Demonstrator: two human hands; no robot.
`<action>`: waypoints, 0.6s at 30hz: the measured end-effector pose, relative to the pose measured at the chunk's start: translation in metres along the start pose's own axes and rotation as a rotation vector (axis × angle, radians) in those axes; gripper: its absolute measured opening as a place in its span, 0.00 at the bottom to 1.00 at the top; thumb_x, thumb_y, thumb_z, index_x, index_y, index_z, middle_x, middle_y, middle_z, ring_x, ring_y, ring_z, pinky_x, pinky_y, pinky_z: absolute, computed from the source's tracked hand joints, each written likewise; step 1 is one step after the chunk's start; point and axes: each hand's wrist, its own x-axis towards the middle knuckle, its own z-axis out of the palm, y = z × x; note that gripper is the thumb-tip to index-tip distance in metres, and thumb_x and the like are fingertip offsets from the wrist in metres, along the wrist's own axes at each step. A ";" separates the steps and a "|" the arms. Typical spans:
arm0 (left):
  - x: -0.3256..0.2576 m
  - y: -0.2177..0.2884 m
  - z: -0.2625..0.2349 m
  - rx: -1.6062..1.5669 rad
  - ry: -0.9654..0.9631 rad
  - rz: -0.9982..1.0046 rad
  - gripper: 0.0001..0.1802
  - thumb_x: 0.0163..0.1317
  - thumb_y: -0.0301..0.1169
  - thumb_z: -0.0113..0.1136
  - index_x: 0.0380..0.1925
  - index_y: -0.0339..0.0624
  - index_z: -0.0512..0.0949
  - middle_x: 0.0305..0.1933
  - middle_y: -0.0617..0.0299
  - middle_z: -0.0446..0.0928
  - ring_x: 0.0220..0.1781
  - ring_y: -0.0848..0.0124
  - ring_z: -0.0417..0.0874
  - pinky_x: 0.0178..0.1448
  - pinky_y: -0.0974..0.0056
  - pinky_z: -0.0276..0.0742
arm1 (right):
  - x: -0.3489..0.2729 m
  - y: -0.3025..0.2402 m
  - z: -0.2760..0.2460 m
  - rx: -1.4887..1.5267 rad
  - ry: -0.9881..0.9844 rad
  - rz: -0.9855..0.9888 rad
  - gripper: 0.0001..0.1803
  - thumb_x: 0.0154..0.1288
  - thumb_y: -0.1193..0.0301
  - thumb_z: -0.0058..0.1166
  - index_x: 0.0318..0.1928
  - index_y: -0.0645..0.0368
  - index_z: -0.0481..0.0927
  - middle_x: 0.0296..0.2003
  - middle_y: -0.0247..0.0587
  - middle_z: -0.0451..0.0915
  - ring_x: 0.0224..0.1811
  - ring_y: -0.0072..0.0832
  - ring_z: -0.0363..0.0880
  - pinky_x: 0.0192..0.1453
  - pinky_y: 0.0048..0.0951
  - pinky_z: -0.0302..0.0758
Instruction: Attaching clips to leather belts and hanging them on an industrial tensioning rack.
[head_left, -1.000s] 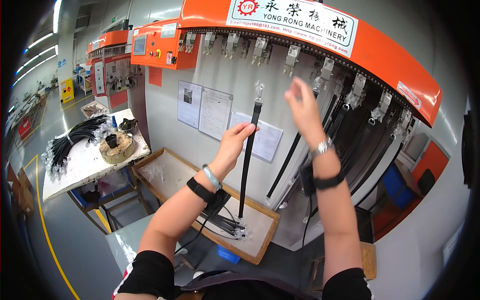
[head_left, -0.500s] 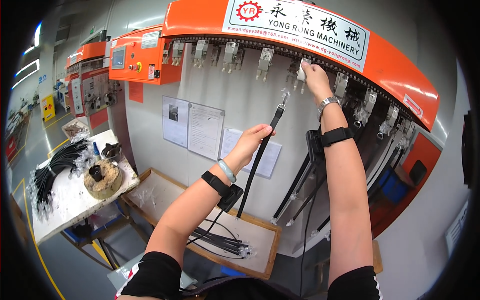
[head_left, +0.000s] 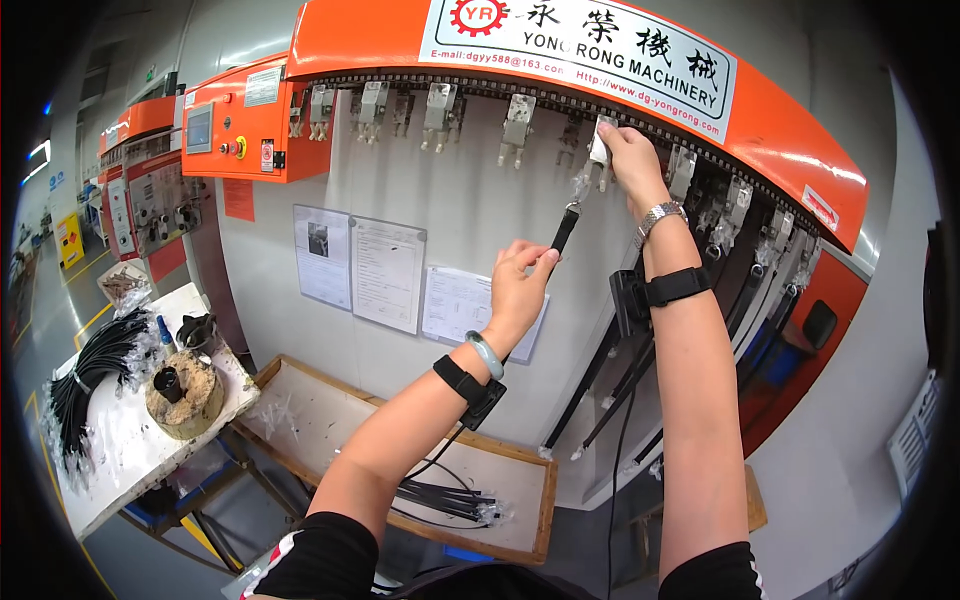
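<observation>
Head view: cable end raised to the clip row.
Since a second ago the right hand [head_left: 622, 150] has reached a metal clip [head_left: 603, 140], fingers pinching it; left hand [head_left: 520, 285] fingers hold the black cable [head_left: 563, 232] just below, ready for hanging.

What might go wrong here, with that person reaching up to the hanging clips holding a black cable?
1. The right hand pinches a small metal clip on the orange machine's chain; fingers might get nipped.
2. The left hand has only a fingertip grip on the thin black cable, which may slip and fall toward the wooden tray.
3. Neighbouring hung cables could tangle.
</observation>
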 end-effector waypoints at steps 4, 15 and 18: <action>0.004 0.003 0.005 0.168 0.094 0.073 0.09 0.59 0.35 0.56 0.28 0.44 0.81 0.33 0.63 0.74 0.40 0.66 0.69 0.48 0.64 0.63 | -0.001 -0.002 0.001 0.008 -0.013 0.015 0.23 0.60 0.54 0.50 0.37 0.65 0.79 0.32 0.46 0.80 0.35 0.34 0.78 0.42 0.32 0.70; 0.008 -0.001 0.015 0.255 0.210 0.119 0.08 0.57 0.35 0.58 0.27 0.44 0.81 0.33 0.66 0.74 0.38 0.67 0.69 0.48 0.64 0.62 | -0.010 0.000 0.003 0.043 0.043 -0.024 0.24 0.60 0.56 0.52 0.43 0.67 0.77 0.37 0.47 0.80 0.39 0.31 0.78 0.46 0.29 0.71; 0.007 0.000 0.016 0.244 0.224 0.122 0.07 0.57 0.35 0.58 0.27 0.44 0.81 0.32 0.66 0.74 0.38 0.67 0.69 0.48 0.64 0.62 | -0.016 0.001 0.001 0.089 -0.001 -0.053 0.24 0.60 0.58 0.53 0.46 0.67 0.75 0.39 0.47 0.80 0.41 0.32 0.78 0.49 0.29 0.71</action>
